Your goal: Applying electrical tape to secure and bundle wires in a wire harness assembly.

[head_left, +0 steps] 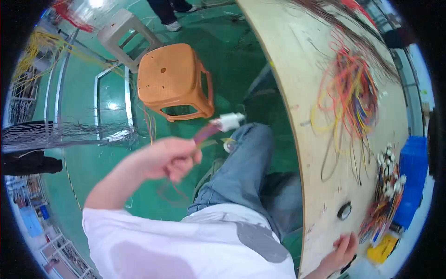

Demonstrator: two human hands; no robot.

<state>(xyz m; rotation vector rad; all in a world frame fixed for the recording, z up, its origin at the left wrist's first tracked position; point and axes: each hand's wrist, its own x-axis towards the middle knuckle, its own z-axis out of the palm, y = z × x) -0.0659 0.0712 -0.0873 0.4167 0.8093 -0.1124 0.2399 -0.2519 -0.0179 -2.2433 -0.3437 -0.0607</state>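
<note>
Fingers (186, 156) of the left hand (169, 158) clamp a wire bundle (206, 132), white connector (230, 122) jutting beyond.

We see no labels, signs or screens. The nearest to packaging are a blue bin (412, 179) at the far right past the bench, and a small yellow box (382, 249) just below it.

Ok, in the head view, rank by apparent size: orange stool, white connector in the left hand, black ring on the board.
1. Orange stool
2. White connector, motion-blurred
3. Black ring, close to the connector, so unsure
</note>
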